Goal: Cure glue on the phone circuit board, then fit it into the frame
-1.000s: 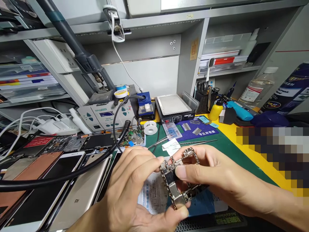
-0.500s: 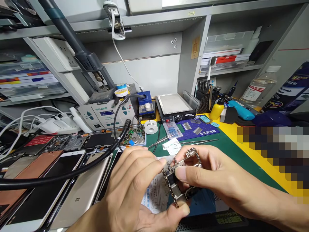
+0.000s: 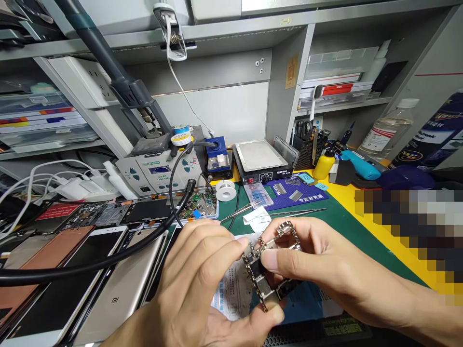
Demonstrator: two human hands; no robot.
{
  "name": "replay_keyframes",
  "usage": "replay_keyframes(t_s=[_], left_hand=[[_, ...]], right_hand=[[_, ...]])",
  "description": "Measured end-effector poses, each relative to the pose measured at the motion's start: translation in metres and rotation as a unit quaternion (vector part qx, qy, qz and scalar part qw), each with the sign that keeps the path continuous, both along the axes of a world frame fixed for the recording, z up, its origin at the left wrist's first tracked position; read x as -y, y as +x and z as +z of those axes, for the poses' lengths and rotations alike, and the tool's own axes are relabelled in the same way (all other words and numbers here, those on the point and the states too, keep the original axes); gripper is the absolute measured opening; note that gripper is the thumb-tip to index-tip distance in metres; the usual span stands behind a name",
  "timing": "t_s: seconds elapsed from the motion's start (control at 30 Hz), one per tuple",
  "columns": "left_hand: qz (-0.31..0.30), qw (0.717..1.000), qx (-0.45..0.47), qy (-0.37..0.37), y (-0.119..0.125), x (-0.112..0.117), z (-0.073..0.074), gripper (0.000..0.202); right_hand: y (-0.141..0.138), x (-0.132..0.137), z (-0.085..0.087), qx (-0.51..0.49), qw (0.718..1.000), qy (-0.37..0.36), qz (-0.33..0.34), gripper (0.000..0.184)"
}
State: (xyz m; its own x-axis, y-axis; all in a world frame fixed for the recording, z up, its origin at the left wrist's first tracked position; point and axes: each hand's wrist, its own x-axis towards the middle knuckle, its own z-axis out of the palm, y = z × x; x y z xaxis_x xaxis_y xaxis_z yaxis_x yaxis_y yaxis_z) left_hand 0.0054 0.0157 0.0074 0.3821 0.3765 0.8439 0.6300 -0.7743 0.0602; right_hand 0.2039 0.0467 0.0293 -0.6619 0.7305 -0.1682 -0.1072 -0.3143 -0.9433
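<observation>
Both of my hands hold a small phone circuit board (image 3: 269,262) a little above the green work mat (image 3: 336,226). My left hand (image 3: 202,284) is closed round its lower left side, with the thumb under the bottom metal shield. My right hand (image 3: 318,262) pinches it from the right, thumb pressed on a dark chip in the middle. The board has silver shields and an open metal frame at its top. A printed paper sheet (image 3: 231,291) lies under my hands.
Several phones (image 3: 115,289) and opened phone bodies lie at the left under a thick black hose (image 3: 108,260). Behind stand a rework station (image 3: 159,168), a hot plate (image 3: 258,159), a solder spool (image 3: 226,190), tweezers (image 3: 246,209), a yellow bottle (image 3: 323,166) and a clear bottle (image 3: 385,130).
My hands and the board have barely shifted; the board tilted slightly and my right thumb slid a little along it.
</observation>
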Motion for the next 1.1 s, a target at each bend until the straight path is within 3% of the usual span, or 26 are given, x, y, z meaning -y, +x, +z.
replay_keyframes(t_s=[0.27,0.43,0.57,0.73,0.97,1.03,1.07,1.1], left_hand=[[-0.009,1.000,0.005,-0.028,-0.004,0.000,-0.003,0.058],[-0.009,0.999,0.009,-0.049,-0.008,-0.002,-0.001,0.056],[0.005,0.999,0.002,-0.050,-0.010,-0.005,-0.001,0.058],[0.012,0.998,-0.023,-0.051,-0.013,-0.008,0.001,0.059],[0.006,0.996,-0.024,-0.088,-0.015,-0.008,0.001,0.054],[-0.024,0.984,0.053,-0.171,-0.016,-0.006,0.002,0.050],[-0.054,0.959,0.122,-0.250,-0.017,-0.005,0.004,0.046],[-0.090,0.916,0.198,-0.338,-0.017,-0.004,0.006,0.040]], right_hand=[[0.001,-0.001,0.000,-0.040,0.998,-0.038,-0.001,0.017],[0.004,-0.005,-0.001,-0.049,0.999,-0.020,0.013,0.017],[0.004,-0.006,-0.001,-0.063,0.997,-0.034,-0.014,0.018],[0.002,-0.007,0.001,-0.114,0.988,-0.090,-0.061,0.026],[0.005,-0.011,-0.003,-0.152,0.982,-0.108,-0.035,0.036],[0.006,-0.012,-0.003,-0.157,0.981,-0.108,-0.035,0.041],[0.006,-0.013,-0.003,-0.157,0.982,-0.103,-0.035,0.043],[0.006,-0.014,-0.004,-0.153,0.983,-0.096,-0.035,0.043]])
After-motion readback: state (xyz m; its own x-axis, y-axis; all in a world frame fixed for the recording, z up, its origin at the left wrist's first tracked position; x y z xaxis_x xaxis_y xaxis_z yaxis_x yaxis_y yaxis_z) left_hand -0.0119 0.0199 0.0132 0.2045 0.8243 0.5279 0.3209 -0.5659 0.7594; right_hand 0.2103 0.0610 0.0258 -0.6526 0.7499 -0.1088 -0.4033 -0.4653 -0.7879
